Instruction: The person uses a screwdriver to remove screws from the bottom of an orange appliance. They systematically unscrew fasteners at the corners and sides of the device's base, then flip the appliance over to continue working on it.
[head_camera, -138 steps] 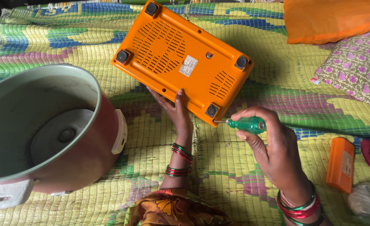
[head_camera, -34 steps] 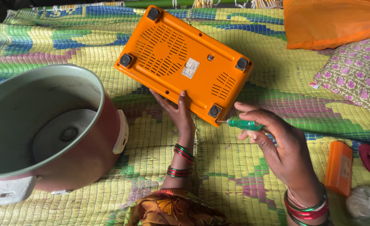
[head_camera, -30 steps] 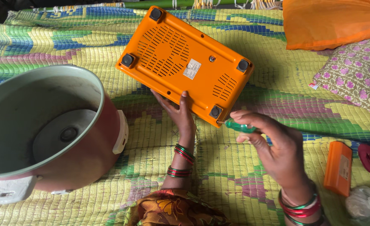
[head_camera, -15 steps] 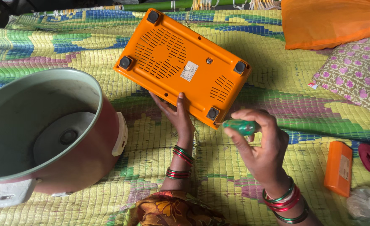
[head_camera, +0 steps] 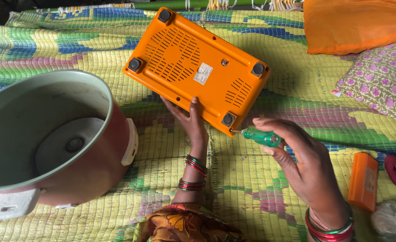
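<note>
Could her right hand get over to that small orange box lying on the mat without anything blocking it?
Probably yes. The right hand holds a green-handled screwdriver at the orange appliance; the small orange box lies close by on the mat, with only bare mat between them.

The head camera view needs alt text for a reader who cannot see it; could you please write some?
The right hand holds a green screwdriver to a corner of an upturned orange appliance, which the left hand steadies on a colourful mat. A cooker pot lies nearby.
</note>
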